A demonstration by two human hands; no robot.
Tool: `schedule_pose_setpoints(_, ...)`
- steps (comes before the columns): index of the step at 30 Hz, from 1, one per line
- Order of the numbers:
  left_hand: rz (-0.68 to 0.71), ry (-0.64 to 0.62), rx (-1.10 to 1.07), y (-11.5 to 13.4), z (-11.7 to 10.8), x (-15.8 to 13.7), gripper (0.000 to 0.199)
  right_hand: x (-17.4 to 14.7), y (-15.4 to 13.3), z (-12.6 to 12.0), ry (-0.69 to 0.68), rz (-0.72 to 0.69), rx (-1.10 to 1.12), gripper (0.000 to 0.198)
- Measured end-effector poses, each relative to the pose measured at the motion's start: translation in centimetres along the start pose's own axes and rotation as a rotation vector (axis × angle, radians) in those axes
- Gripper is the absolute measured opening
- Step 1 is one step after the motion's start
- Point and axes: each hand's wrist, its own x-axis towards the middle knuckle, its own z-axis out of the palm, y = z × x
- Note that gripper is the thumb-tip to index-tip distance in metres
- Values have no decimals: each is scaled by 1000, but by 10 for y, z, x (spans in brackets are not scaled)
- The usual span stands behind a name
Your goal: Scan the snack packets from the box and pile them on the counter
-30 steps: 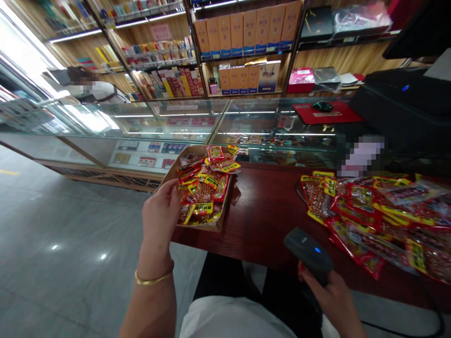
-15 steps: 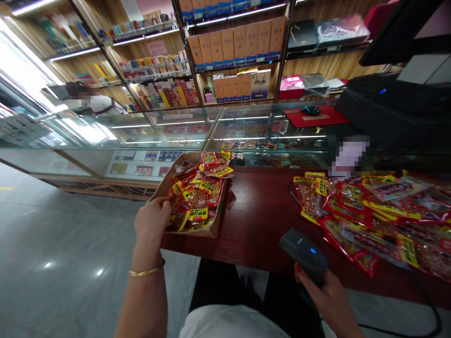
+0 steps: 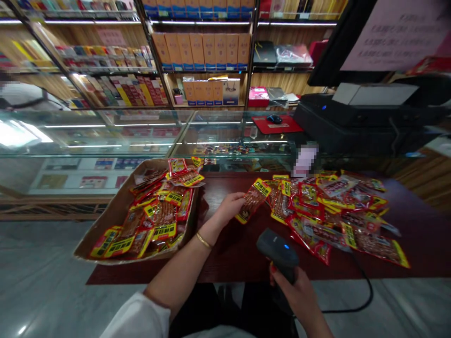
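A dark red wooden bench (image 3: 246, 249) lies under both hands. Left of the left hand sits a shallow brown cardboard tray (image 3: 116, 216) full of red-and-yellow snack packets. Right of both hands spreads a loose heap of like packets (image 3: 334, 211). The right hand (image 3: 299, 295) is wrapped round a black handheld barcode scanner (image 3: 276, 246). The left hand (image 3: 230, 206) pinches one red-and-yellow plastic snack packet (image 3: 252, 199) above the bench, just beyond the scanner.
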Motion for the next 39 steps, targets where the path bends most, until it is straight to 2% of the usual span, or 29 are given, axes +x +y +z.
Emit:
schedule_pose_setpoints(3, 7, 0, -117, -12, -7, 7, 25, -2, 1, 5, 53, -23, -69, 48)
schedule_pose_setpoints(8, 58, 16, -254, -21, -11, 2, 31, -2, -1, 6, 50, -90, -113, 47)
schedule_pose_setpoints(12, 94, 28, -308, -19, -14, 0, 33, 2, 4, 4, 108, -7, -25, 53)
schedule_pose_setpoints(15, -67, -110, -404, -15, -18, -6, 22, 5, 7, 1, 119, 41, 101, 54)
schedule_pose_setpoints(18, -250, -269, -507, -9, -20, -14, 33, 6, 9, 0, 81, 41, 141, 53)
schedule_pose_setpoints(20, -278, -321, -515, -7, -19, -18, 35, 6, 10, 0, 55, 45, 95, 52)
schedule_pose_setpoints(23, -239, -337, -474, -9, -16, -19, 29, 4, 12, 1, 50, 29, 25, 51)
schedule_pose_setpoints(28, -198, -193, -376, -18, -15, -9, 25, 3, 8, -3, 22, 7, -37, 48)
schedule_pose_setpoints(31, -160, -157, -227, -18, -14, -8, 30, 1, 0, -10, 17, -82, -131, 42)
schedule_pose_setpoints(35, 16, -197, -4, -13, -16, -13, 49, -4, -10, -22, 43, -200, -321, 34)
schedule_pose_setpoints(37, 145, -119, 93, -11, -20, -12, 50, -5, -10, -25, 66, -215, -386, 35)
schedule_pose_setpoints(39, 235, 16, 153, -11, -24, -8, 41, -6, -7, -25, 71, -215, -400, 36)
